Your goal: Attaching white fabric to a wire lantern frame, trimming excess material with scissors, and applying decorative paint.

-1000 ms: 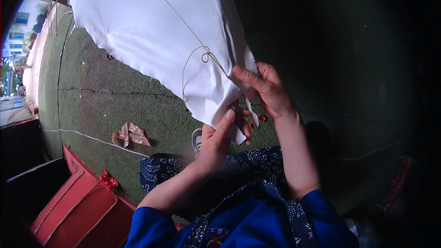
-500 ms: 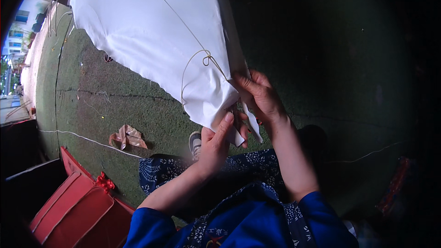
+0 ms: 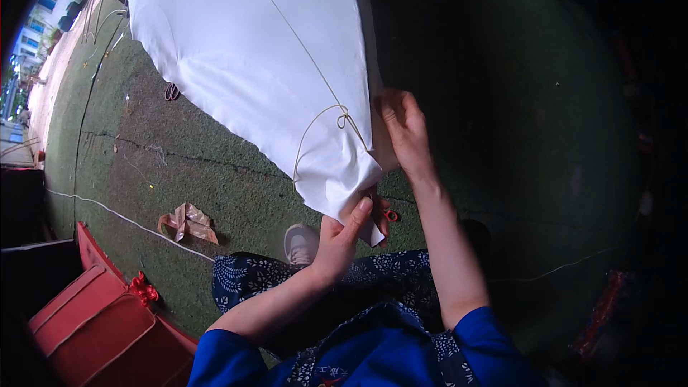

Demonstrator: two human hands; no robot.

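A large white sheet [image 3: 251, 50], cloth-like and wrinkled near its narrow lower end, stretches away from me. Down its surface runs a thin tan cord [image 3: 297, 43], with a small knotted loop and a wider curve of thin strand near the bottom. My left hand [image 3: 340, 244] is closed on the sheet's lower tip, thumb on top and fingers partly hidden beneath. At the right edge, my right hand [image 3: 407, 136] has its fingers curled against the sheet's folded-down side; part of its grip is hidden.
Green carpet-like floor [image 3: 229, 122] lies below, with a crumpled brown wrapper [image 3: 188, 223] and a white line or cord [image 3: 129, 218]. A red ribbed object [image 3: 93, 315] with a red flower-like knot [image 3: 143, 289] stands at lower left. Beside my left hand shows a small red-orange ringed item [image 3: 390, 215].
My right hand has moved up along the sheet's right edge, away from my left hand. The loose white flap between my hands now lies against that side. The left hand keeps its hold.
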